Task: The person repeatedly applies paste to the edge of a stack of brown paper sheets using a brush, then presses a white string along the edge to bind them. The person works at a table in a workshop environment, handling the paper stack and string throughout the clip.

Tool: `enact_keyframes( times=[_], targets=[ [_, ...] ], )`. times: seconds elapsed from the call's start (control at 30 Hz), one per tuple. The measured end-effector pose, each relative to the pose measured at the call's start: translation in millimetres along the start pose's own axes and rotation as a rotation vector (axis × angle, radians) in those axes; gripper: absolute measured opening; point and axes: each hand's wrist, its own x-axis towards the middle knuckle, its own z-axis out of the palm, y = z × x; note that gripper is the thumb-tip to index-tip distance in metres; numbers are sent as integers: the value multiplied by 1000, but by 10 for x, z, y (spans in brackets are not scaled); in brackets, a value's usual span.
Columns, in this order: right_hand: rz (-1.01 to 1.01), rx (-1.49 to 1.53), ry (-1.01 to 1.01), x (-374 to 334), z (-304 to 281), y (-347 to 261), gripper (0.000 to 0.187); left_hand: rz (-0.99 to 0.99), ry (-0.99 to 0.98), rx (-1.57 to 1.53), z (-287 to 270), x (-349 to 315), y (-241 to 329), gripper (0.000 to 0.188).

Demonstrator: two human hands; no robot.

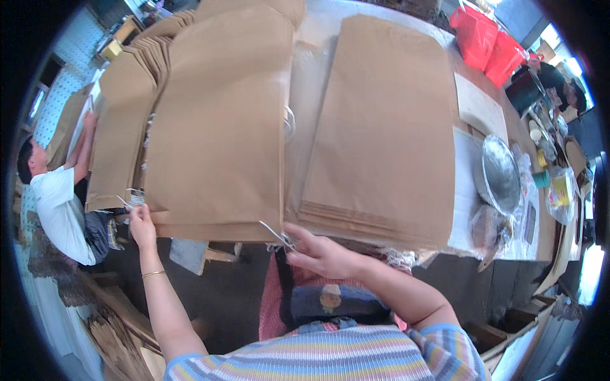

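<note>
Brown paper sheet (219, 127) runs lengthwise forward, left hand (143, 228) pinching white cords (136, 199) at its near-left corner, right hand (324, 255) half-curled on string (288, 240) at its near-right.

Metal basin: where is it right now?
Head view, right side: the metal basin sits just right of the rightmost brown paper stack, with the red bags farther up the picture.

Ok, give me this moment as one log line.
left hand: at left cords | right hand: at right cord | brown paper: near edge between hands | right of it: paper stack, bowl
</note>
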Motion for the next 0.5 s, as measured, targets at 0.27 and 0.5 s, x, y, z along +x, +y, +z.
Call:
enact_keyframes(
  times=[0.27, 0.5],
  targets=[
    [443, -1142, 1179, -2590, -1415, 295, 57, 720, -57, -355, -384, -1542, 2456, 8],
    [402, -1446, 1094, -3217, -1659, 676, 50, 1218, -778, -274, 457, -2497, 3080, 5]
  ],
)
